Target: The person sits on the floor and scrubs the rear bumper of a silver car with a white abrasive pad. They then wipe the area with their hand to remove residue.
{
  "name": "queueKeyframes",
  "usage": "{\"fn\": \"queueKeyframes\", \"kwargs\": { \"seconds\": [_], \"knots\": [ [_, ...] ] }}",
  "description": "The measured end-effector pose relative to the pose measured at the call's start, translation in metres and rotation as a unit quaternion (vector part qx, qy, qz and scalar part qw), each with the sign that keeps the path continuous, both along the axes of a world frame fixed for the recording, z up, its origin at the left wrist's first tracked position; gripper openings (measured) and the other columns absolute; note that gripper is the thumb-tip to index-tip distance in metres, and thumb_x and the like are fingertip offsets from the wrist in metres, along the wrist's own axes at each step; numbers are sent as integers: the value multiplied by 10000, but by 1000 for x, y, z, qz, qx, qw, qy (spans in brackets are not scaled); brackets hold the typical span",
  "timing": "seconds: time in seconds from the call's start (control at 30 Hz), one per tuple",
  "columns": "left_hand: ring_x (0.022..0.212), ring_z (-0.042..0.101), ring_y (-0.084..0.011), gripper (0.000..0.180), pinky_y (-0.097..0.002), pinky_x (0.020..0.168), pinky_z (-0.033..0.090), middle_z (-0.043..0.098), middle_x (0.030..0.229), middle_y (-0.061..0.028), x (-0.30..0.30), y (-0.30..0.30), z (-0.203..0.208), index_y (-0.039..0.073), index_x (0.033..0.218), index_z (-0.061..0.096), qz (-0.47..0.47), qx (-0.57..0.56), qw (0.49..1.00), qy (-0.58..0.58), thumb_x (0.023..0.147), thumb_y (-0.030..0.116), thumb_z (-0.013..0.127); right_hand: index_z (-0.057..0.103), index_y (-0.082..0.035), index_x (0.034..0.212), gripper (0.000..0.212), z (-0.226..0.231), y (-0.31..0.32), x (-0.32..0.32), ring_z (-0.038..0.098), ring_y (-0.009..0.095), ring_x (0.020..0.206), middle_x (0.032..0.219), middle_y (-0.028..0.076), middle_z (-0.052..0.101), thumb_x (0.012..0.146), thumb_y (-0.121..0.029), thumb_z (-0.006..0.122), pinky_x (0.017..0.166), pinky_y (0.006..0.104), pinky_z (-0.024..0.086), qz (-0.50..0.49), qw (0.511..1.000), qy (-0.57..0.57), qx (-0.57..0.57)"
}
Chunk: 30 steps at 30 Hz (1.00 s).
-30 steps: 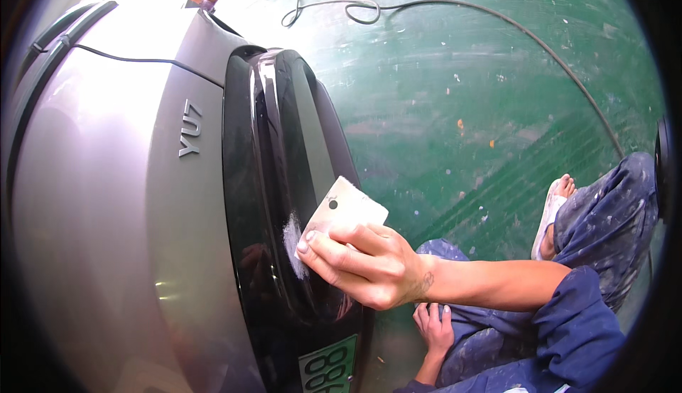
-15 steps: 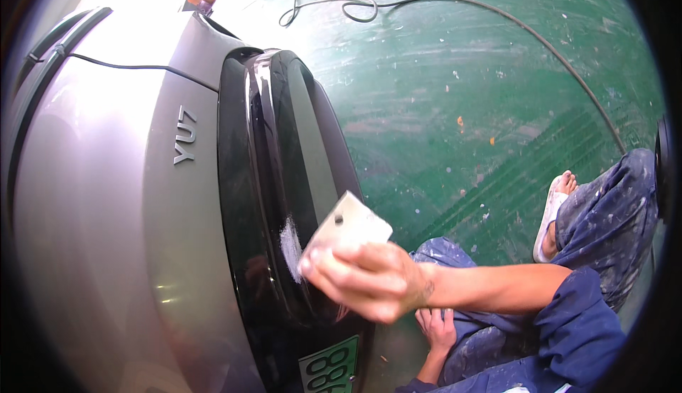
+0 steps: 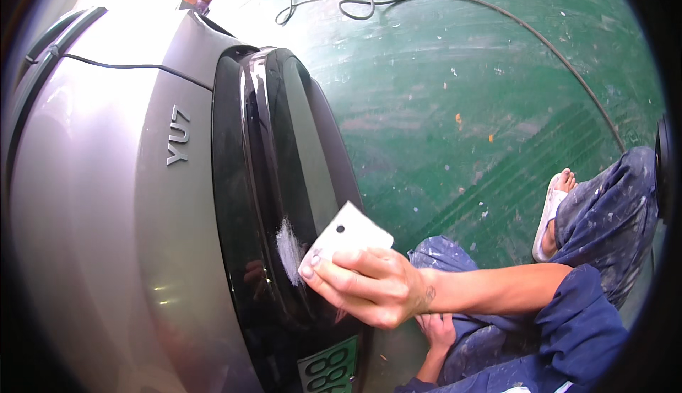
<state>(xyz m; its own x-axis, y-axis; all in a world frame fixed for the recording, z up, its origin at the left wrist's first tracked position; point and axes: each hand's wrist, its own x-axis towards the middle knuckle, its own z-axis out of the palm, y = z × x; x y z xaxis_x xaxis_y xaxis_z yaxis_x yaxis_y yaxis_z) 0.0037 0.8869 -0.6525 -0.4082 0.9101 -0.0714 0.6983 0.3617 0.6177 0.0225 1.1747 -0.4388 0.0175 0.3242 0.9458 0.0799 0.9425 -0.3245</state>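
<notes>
My right hand (image 3: pixel 369 286) pinches a white piece of sandpaper (image 3: pixel 355 229) with a dark hole in it, between thumb and fingers. It hovers over the glossy black rear panel (image 3: pixel 238 215) of a silver car, just right of a whitish scuffed patch (image 3: pixel 288 251). Whether the paper touches the panel I cannot tell. My left hand (image 3: pixel 437 330), partly hidden below the right forearm, rests on my blue trousers with its fingers stretched out.
The silver body (image 3: pixel 85 215) fills the left side, with a green number plate (image 3: pixel 328 368) low on the car. A dark hose (image 3: pixel 526 27) curls over the green floor (image 3: pixel 419 109). My sandalled foot (image 3: pixel 550 215) stands at right.
The view has shifted slightly, so the car sits a little further left. My right hand, blurred before, shows sharply now and still holds the sandpaper. The left hand keeps its place.
</notes>
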Motion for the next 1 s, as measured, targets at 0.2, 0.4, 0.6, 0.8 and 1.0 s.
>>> {"fn": "queueKeyframes", "kwargs": {
  "seconds": [0.2, 0.4, 0.6, 0.8, 1.0],
  "knots": [
    [1429, 447, -493, 502, -570, 1222, 318, 531, 1569, -279, 0, 2, -3, -19, 1444, 653, 16, 8, 999, -44, 1045, 284, 647, 802, 101, 1068, 510, 3, 3, 0, 714, 239, 840, 1091, 144, 736, 595, -80, 740, 687, 320, 599, 28, 999, 4, -29],
    [1339, 472, -479, 479, -564, 1188, 341, 555, 1507, -258, 0, 7, 6, -24, 1401, 668, -1, -27, 1000, 6, 1037, 287, 671, 770, 117, 1114, 439, -3, 19, -11, 696, 248, 946, 1077, 145, 684, 720, -75, 747, 739, 360, 589, 11, 999, 37, -10],
    [1400, 446, -502, 496, -567, 1209, 325, 544, 1545, -272, 1, 5, 7, -37, 1409, 661, 3, -23, 1000, 1, 1042, 295, 670, 760, 101, 1162, 483, 2, 22, -8, 694, 265, 924, 1116, 140, 706, 732, -113, 711, 775, 376, 602, 41, 992, 71, -94],
    [1488, 427, -512, 515, -589, 1244, 307, 460, 1647, -311, -10, -37, -43, -32, 1466, 640, 22, 53, 992, -112, 1049, 270, 615, 707, 181, 1170, 517, 11, -2, -4, 695, 282, 883, 1122, 211, 701, 721, -74, 701, 780, 374, 611, 83, 988, 51, -119],
    [1503, 424, -506, 528, -586, 1252, 302, 473, 1643, -306, -7, -26, -33, -35, 1479, 626, 4, 47, 996, -72, 1051, 275, 609, 714, 141, 1215, 551, 1, -2, -4, 678, 285, 861, 1124, 178, 693, 715, -91, 690, 770, 384, 604, 82, 987, 53, -131]
  ]
}}
